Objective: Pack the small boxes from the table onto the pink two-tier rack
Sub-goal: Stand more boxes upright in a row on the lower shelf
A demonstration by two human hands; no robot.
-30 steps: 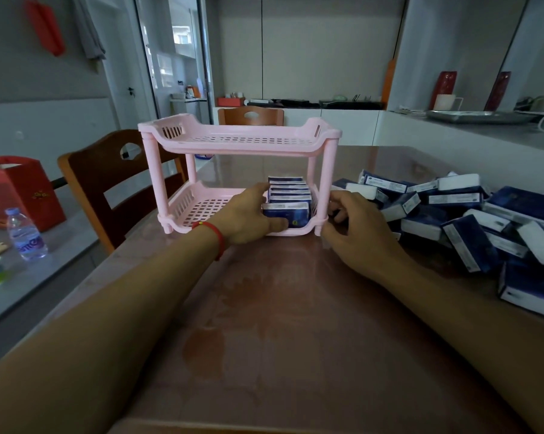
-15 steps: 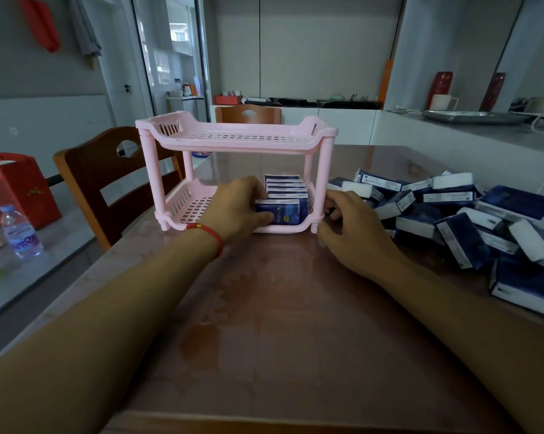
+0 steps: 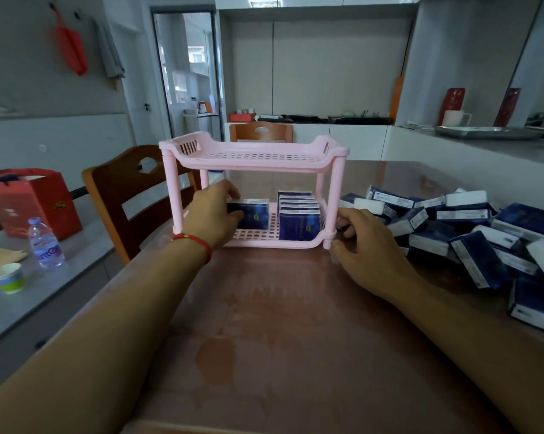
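A small box [image 3: 252, 213] is gripped upright in the left hand [image 3: 215, 214] on the pink rack [image 3: 258, 158]'s lower tier, left of the stacked row [image 3: 298, 214], while the corner post is loosely steadied by the right hand [image 3: 363, 242]; it probably needs pressing against the row beyond the fingertips.

Room is reading dim and bluish-grey overall. Daylight is coming in through the glass doorway [image 3: 190, 73] at the back left, and that patch is blowing out to near white. The glossy table [image 3: 280, 324] is picking up soft, pale reflections, strongest towards its far right corner. Shadows are staying weak and diffuse; the lower shelf of the pink rack [image 3: 255, 158] is sitting darker than its top. Wide-angle lens is bending walls and cabinet lines near the edges and stretching the forearms at the bottom corners. Background detail is looking soft and slightly smeared.
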